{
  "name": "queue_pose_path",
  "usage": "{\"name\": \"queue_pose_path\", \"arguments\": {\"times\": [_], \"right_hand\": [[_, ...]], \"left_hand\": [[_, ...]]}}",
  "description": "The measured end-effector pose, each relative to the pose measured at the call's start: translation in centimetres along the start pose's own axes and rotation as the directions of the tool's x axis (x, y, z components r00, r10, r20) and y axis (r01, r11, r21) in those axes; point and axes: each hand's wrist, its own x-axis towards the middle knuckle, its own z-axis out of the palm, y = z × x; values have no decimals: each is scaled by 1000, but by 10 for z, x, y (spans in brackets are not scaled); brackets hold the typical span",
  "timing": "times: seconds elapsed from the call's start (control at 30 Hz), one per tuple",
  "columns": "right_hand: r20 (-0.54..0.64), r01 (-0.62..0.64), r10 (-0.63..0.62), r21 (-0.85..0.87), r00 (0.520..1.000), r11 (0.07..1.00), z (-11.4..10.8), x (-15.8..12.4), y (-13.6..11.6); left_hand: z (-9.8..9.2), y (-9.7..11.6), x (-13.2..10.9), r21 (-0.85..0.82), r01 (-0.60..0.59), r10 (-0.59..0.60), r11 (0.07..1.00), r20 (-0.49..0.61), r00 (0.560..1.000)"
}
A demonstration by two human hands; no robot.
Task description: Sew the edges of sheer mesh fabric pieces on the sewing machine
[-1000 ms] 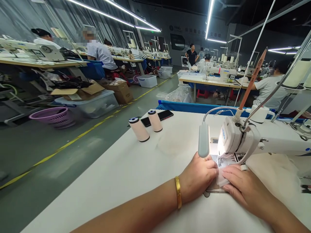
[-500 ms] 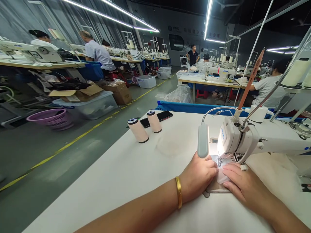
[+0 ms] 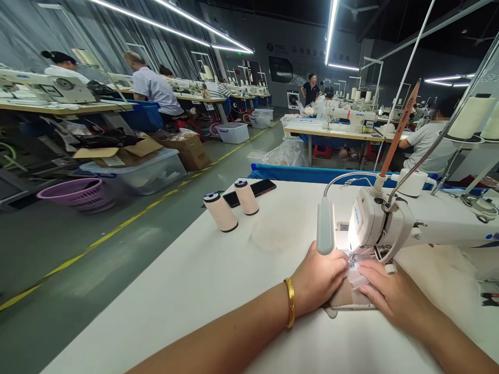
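A piece of thin white fabric lies under the needle area of a white sewing machine, over its bed plate. My left hand, with a gold bracelet at the wrist, is closed on the fabric's left side close to the presser foot; its fingertips are partly hidden. From the right, my right hand holds the same fabric, fingers above and thumb lower down. A grey lamp hangs just over my left hand and lights the needle area.
Two pale thread spools stand on the white table, beside a black phone. A brown pencil sticks up from the machine top. Blue cloth runs along the far edge. Other people sit at machines beyond the aisle.
My left hand has shifted slightly forward and right along the fabric. More of the bed plate shows between my hands. My right hand has barely moved.
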Motion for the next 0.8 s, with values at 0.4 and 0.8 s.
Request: {"name": "queue_pose_path", "arguments": {"times": [0.4,0.8], "right_hand": [[-122,76,-78,-26,989,997,-6,-2,-5],[-235,139,-139,-14,962,990,-12,-1,-11]], "left_hand": [[-8,17,2,307,24,-52,951,84,995],[-19,17,-1,103,146,-159,984,134,978]]}}
